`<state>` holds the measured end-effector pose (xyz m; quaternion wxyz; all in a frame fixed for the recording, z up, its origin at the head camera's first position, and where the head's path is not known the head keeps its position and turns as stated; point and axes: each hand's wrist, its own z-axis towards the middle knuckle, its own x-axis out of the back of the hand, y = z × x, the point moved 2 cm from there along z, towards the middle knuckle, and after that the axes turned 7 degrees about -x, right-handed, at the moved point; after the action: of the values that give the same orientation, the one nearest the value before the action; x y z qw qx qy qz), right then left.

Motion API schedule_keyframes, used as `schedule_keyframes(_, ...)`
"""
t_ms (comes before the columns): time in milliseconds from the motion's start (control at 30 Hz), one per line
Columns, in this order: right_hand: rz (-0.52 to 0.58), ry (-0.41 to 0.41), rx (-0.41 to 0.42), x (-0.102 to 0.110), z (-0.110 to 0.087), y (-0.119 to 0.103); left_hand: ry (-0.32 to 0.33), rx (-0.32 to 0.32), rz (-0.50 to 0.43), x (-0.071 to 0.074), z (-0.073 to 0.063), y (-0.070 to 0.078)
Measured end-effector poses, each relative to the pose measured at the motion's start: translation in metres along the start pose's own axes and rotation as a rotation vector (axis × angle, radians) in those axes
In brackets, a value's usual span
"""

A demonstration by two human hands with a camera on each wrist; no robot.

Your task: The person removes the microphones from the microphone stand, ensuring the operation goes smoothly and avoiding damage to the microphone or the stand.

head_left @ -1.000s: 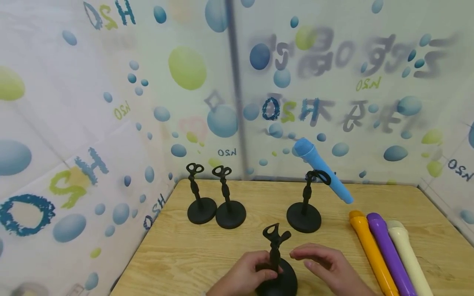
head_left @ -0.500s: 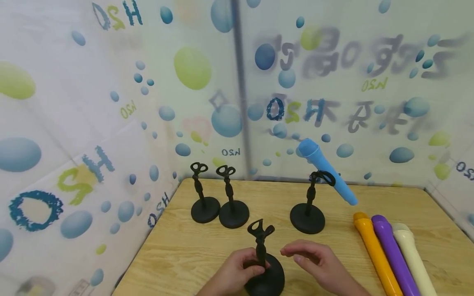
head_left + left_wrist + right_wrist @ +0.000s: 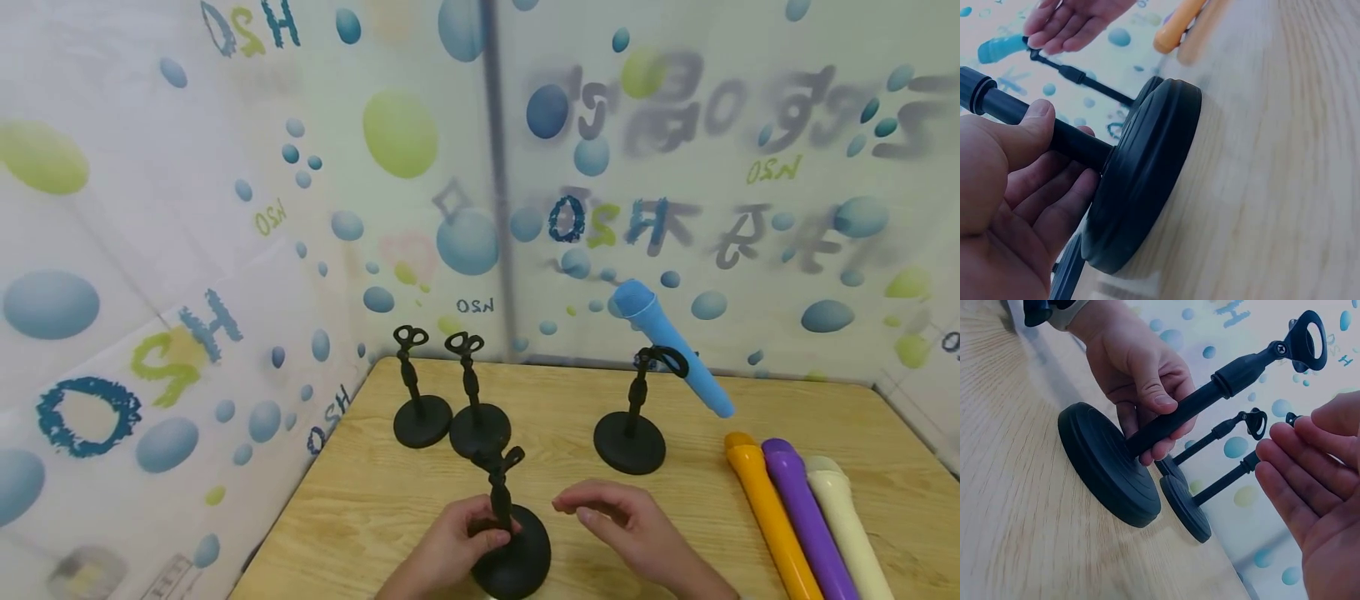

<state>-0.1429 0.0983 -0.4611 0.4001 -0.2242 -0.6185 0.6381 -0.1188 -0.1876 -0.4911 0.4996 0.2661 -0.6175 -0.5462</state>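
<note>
My left hand [image 3: 450, 542] grips the pole of a black desktop microphone stand [image 3: 517, 554], thumb on one side and fingers round the other. The round base shows edge-on, close over the table, in the left wrist view, and the stand's clip [image 3: 1309, 345] holds nothing. Just right of that stand, my right hand [image 3: 630, 529] hovers with fingers loosely bent, apart from it and holding nothing. Two more black stands, one at the far left [image 3: 422, 422] and one beside it [image 3: 480, 432], stand upright behind the held one, their clips bare.
Further back on the right, another stand [image 3: 630, 443] carries a tilted blue microphone [image 3: 678, 346]. Orange [image 3: 772, 517], purple [image 3: 810, 517] and cream [image 3: 847, 525] microphones lie side by side at the table's right. A patterned curtain [image 3: 405, 233] rises behind the wooden table [image 3: 337, 517].
My left hand has carried the gripped stand leftward, toward the two stands at the back left. My right hand has followed left beside it. The head view has shifted slightly.
</note>
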Motion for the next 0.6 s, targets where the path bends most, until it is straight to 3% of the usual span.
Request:
schedule_keyframes(200,-0.009,0.020,-0.081,-0.005,0.007,-0.004,0.043,0.016,0.010,0.015,-0.007,-0.005)
schedule_keyframes(600,0.010,0.033,-0.078,-0.017,0.020,-0.002,0.134,0.029,0.048,0.038,-0.016,-0.011)
